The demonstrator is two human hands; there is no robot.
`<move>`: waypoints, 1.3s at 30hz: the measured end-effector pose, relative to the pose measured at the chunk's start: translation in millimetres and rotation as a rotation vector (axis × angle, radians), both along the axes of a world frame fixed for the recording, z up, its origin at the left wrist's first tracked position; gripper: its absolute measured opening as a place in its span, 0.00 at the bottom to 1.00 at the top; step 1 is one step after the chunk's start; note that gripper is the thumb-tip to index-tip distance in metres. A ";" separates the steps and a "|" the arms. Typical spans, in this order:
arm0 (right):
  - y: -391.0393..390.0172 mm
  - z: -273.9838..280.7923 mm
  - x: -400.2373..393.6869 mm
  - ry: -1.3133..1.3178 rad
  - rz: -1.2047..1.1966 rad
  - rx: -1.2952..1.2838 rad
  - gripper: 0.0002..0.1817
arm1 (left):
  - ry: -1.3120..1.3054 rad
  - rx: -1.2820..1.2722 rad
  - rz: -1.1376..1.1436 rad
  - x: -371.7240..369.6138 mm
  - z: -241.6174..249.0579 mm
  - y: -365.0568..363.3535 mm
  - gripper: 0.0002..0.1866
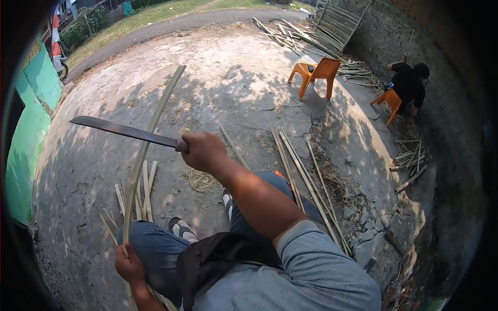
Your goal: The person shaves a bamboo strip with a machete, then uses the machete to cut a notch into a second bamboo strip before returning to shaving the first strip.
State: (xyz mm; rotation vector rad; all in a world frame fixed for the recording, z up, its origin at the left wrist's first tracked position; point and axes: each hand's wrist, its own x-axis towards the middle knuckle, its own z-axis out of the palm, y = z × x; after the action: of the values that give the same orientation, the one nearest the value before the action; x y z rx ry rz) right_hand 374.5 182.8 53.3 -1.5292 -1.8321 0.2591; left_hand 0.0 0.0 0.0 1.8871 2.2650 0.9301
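Observation:
A long, slightly curved bamboo strip (pixel 136 173) rises from the lower left, past my left knee, to the upper middle. My left hand (pixel 129 263) is closed round its lower part, beside my thigh. Stretched out in front of me, my right hand (pixel 203 150) grips the handle of a long-bladed machete (pixel 124 129). The blade points left and crosses the strip in view; whether it touches the strip I cannot tell. Split bamboo pieces (pixel 147 191) lie on the ground by my left knee, and longer strips (pixel 311 189) lie at my right.
An orange chair (pixel 317 73) with a small dark object on its seat stands ahead right. Beyond it a person in black (pixel 409 88) sits on another orange chair (pixel 392 105) near the wall. Bamboo piles (pixel 295 37) lie at the back. Rubble (pixel 367 228) is at the right.

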 end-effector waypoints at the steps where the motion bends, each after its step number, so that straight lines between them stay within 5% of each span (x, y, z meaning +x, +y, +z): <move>1: 4.6 3.2 -6.7 0.061 -0.027 0.019 0.12 | 0.042 0.021 -0.004 -9.8 8.6 10.1 0.28; 2: 8.7 6.2 -17.2 0.124 -0.031 0.036 0.12 | 0.086 0.040 0.013 -19.9 17.4 13.2 0.28; 3: -42.3 -8.3 30.5 -0.034 0.006 -0.055 0.10 | -0.078 -0.036 0.015 43.8 -31.9 -46.8 0.29; 12: -50.5 -7.0 -39.7 -0.297 0.416 0.225 0.09 | -0.034 0.180 0.011 8.3 -18.1 -15.9 0.34; 18: -14.7 -6.3 -7.0 -0.116 0.129 0.121 0.15 | 0.010 0.157 0.054 14.2 -18.7 -14.6 0.30; 29: -32.2 -22.7 -40.7 -0.292 0.341 0.217 0.09 | 0.085 0.172 0.058 27.7 -13.3 -11.0 0.29; 36: 10.5 -30.7 -11.7 -0.082 -0.028 -0.031 0.14 | 0.225 0.130 0.044 25.9 -8.3 -10.8 0.27; 39: 0.1 -35.0 -12.2 -0.115 0.009 -0.035 0.13 | 0.230 0.101 0.033 26.6 -5.7 -9.3 0.28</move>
State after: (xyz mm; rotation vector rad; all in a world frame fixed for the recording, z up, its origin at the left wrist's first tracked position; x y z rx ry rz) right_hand 362.2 182.9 18.3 -1.5890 -1.9338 0.2119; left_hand 26.6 -9.3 -5.7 2.1048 2.4238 0.8894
